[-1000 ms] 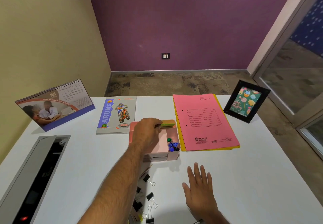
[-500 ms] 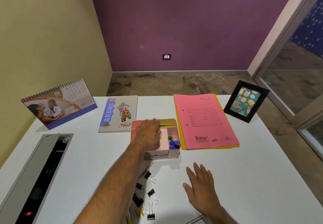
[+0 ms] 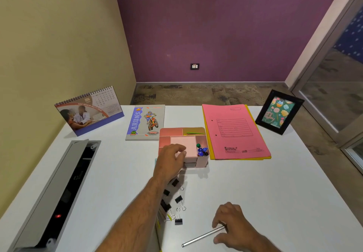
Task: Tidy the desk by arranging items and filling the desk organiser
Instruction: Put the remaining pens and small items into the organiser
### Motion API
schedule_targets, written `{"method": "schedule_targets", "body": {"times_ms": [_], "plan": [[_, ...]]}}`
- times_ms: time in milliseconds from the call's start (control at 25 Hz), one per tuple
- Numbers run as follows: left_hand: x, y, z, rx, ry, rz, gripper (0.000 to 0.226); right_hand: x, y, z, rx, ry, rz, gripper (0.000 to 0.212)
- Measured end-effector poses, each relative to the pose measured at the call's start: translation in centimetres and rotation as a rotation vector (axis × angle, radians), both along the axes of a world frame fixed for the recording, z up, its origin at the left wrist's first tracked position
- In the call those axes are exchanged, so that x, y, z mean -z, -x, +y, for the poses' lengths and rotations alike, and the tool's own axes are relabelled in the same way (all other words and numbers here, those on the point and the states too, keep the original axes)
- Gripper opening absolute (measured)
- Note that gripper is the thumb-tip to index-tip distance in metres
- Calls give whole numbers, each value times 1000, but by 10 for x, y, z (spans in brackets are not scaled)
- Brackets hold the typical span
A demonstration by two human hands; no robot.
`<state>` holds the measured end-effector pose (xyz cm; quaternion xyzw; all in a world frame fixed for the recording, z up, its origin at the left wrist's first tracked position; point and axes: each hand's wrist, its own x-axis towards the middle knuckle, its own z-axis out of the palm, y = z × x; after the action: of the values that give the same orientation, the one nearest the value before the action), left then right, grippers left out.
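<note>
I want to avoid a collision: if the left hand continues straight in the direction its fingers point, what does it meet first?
The left hand already rests at the pink desk organiser; going on, its fingers would probably meet the pink note pad inside first. Depth is unclear.

The left hand (image 3: pixel 170 161) has pulled back from the organiser's (image 3: pixel 183 147) rear compartment to its front edge, uncovering a pink notepad (image 3: pixel 183 145) inside. The right hand (image 3: pixel 233 224), earlier flat on the desk, now grips a silver pen (image 3: pixel 202 237).

The scene is seen from one head-worn wide-angle camera, aimed forward and down from the tabletop's (image 3: pixel 255 183) near edge; near things are seen closely, the far wall distantly.
</note>
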<state>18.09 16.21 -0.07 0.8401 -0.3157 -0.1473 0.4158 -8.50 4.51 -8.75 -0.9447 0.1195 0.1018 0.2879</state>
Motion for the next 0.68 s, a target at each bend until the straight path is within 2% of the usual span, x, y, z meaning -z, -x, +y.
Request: {"method": "schedule_targets", "body": {"times_ms": [80, 240, 320, 440, 560, 680], "plan": [[4, 14, 11, -31, 68, 147, 15, -6, -4, 5, -45, 60, 51, 37], [7, 46, 37, -103, 133, 219, 7, -23, -10, 14, -49, 19, 96, 18], [11, 54, 51, -52, 121, 360, 6, -37, -10, 19, 127, -180, 16, 11], [12, 50, 67, 94, 62, 472, 14, -58, -23, 27, 462, -563, -179, 6], [-3, 48, 65, 40, 251, 563, 11, -70, -48, 29, 565, -678, -250, 7], [-15, 41, 54, -70, 404, 507, 7, -72, -72, 29, 559, -672, -278, 8]]}}
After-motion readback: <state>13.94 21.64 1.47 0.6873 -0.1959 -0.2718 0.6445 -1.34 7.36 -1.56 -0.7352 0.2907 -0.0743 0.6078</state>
